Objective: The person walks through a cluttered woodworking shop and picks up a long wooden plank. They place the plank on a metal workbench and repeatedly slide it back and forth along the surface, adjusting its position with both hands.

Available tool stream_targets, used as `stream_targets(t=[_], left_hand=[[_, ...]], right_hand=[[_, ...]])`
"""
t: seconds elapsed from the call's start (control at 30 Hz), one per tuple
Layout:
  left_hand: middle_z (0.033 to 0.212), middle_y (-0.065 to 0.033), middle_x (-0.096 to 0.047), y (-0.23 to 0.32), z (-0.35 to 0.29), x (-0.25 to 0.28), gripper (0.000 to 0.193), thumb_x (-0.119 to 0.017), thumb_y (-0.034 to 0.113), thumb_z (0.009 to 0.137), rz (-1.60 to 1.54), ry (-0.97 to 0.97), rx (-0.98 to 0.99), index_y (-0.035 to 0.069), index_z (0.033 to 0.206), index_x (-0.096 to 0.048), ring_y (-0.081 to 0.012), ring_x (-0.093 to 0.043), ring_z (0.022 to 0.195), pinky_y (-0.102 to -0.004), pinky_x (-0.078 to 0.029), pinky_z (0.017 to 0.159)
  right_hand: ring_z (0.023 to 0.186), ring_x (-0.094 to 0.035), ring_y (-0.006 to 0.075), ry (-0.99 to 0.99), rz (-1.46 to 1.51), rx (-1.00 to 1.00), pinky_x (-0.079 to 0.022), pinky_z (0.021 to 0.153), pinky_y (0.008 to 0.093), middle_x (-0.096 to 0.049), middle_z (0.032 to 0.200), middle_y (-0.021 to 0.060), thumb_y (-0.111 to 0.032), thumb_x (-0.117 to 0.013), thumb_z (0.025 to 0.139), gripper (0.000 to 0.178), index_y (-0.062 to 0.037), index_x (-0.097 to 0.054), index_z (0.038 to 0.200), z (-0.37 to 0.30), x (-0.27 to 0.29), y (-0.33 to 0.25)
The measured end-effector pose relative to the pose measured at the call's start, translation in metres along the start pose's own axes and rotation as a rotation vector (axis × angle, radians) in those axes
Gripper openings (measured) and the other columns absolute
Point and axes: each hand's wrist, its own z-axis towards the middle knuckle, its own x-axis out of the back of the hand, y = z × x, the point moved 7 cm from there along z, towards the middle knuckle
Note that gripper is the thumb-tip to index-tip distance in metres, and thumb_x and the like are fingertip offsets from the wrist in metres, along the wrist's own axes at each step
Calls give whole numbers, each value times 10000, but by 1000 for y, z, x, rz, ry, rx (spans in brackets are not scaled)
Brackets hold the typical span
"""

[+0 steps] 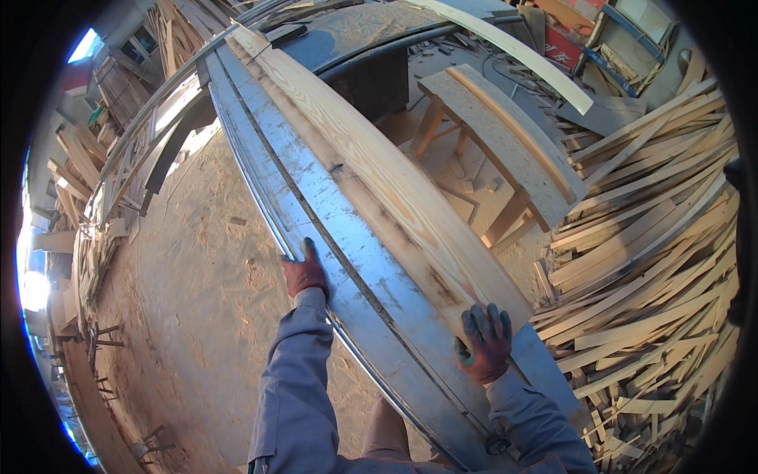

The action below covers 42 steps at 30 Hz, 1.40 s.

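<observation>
Heap of wood offcuts (655, 261), wooden trestle bench (505, 142), sawdust-covered floor (197, 261), stacked timber (75, 166)

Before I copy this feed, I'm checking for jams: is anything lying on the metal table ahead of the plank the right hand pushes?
Nothing visible. The right hand presses the plank's near end; the metal table beside it shows only bare surface. The left hand rests on the table's edge.

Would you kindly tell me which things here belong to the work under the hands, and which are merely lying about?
In use:
- long wooden plank, near end under the gloved right hand
- metal saw table, edge held by the gloved left hand

Lying about:
- heap of wood offcuts
- wooden bench
- sawdust-covered floor
- stacked timber
</observation>
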Motion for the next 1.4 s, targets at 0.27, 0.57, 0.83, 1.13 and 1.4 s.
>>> stream_targets(t=[0.27,0.57,0.83,1.13,1.4], left_hand=[[1280,-277,-702,-1,14,-10,1076,-602,843,859,-4,34,-31,52,1562,-409,-460,-690,1174,-565,-534,987],[1285,-283,-698,-4,25,-20,1102,-593,853,855,-24,31,-40,32,1564,-399,-459,-688,1179,-557,-530,1000],[1376,-307,-639,-9,35,-33,1115,-591,851,857,-76,26,-78,14,1567,-399,-461,-652,1241,-560,-516,1029],[1423,-297,-615,-17,44,-52,1131,-575,850,868,-131,-14,-86,13,1596,-357,-463,-648,1250,-546,-519,1035],[1413,-299,-625,16,80,-60,1108,-570,844,875,-85,22,-103,3,1571,-375,-470,-642,1250,-541,-517,1026]], right_hand=[[1388,-517,424,24,11,8,-363,1176,608,-594,1480,129,-268,-725,842,597,-145,-643,1420,6,-12,-3],[1382,-530,406,46,10,3,-384,1159,600,-600,1472,125,-258,-722,844,579,-150,-651,1409,8,-25,-3],[1359,-544,423,67,-24,29,-396,1139,602,-617,1436,137,-258,-757,799,601,-128,-664,1379,7,-45,-7],[1366,-543,397,39,-18,-4,-407,1148,592,-612,1462,111,-260,-770,793,590,-173,-678,1369,4,-67,-6],[1373,-532,401,-13,21,-6,-417,1135,603,-601,1477,100,-265,-774,792,603,-181,-673,1381,54,-85,5]])
